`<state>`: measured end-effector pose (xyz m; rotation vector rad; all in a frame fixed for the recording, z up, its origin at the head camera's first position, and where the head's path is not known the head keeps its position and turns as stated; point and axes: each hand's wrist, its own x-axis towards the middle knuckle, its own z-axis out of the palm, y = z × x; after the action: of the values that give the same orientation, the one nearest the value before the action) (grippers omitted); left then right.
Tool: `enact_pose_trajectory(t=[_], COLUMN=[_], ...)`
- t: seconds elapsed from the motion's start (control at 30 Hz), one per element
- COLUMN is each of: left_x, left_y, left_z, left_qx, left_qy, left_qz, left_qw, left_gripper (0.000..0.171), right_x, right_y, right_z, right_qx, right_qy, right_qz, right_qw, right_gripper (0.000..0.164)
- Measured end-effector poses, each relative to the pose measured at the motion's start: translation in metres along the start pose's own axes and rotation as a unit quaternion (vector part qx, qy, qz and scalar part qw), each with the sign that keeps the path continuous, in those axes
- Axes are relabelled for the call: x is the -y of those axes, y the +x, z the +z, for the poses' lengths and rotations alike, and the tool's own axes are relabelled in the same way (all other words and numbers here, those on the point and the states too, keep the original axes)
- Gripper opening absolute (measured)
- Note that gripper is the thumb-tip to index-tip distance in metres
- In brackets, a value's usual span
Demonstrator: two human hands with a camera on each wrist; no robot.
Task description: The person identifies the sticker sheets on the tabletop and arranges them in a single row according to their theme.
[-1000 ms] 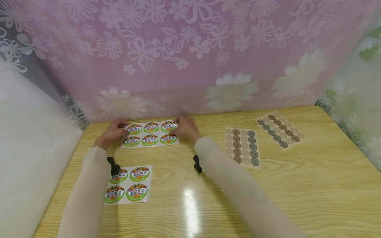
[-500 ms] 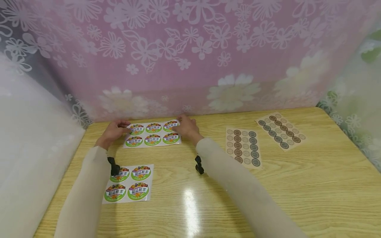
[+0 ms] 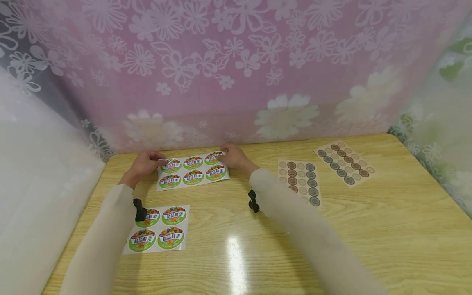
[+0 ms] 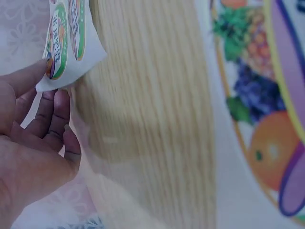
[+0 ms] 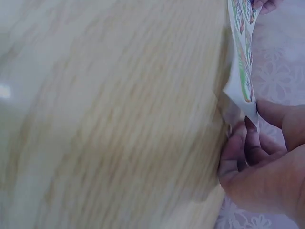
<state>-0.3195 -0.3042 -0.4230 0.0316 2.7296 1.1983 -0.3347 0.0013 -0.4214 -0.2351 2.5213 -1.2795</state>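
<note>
A white sheet of fruit stickers (image 3: 193,175), with several oval labels in two rows, is raised off the table's far edge. My left hand (image 3: 143,165) pinches its far left corner; in the left wrist view the thumb of that hand (image 4: 35,133) lies on the printed face and fingers are behind. My right hand (image 3: 237,159) pinches the far right corner, and the right wrist view shows the same grip by the hand (image 5: 262,157) as the sheet (image 5: 244,52) bends and hangs. A second fruit sticker sheet (image 3: 187,223) lies nearer, partly under my left forearm.
Two tan sheets of small round stickers lie at the right: one sheet (image 3: 306,180) is partly covered by my right sleeve, the other sheet (image 3: 344,163) lies askew behind it. A flowered pink curtain (image 3: 221,98) borders the wooden table (image 3: 387,229) at the back.
Both hands have lifted the far sticker sheet off the table and drawn it slightly nearer and to the right. The other sheets stay where they were.
</note>
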Motion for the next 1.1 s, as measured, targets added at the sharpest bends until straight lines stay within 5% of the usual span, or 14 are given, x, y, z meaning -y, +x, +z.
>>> enact_pose_trajectory(t=[0.4,0.77,1.1], left_x=[-0.02,-0.024,-0.048], left_y=[-0.016,-0.037,-0.063], left_z=[-0.005,0.004,0.021], left_qx=[0.017,0.005,0.054], left_qy=[-0.048,-0.086,-0.109], left_qz=[0.026,0.087,0.082], left_qw=[0.9984,0.9924,0.9892], left_gripper=[0.035,0.033,0.037], right_x=[0.004,-0.006,-0.023], right_y=[-0.018,-0.048,-0.087], right_z=[-0.029,-0.054,-0.072], right_qx=[0.074,0.08,0.087], right_qy=[0.072,0.101,0.117], right_qz=[-0.004,-0.001,0.0], right_qw=[0.995,0.992,0.989], right_gripper=[0.045,0.049,0.048])
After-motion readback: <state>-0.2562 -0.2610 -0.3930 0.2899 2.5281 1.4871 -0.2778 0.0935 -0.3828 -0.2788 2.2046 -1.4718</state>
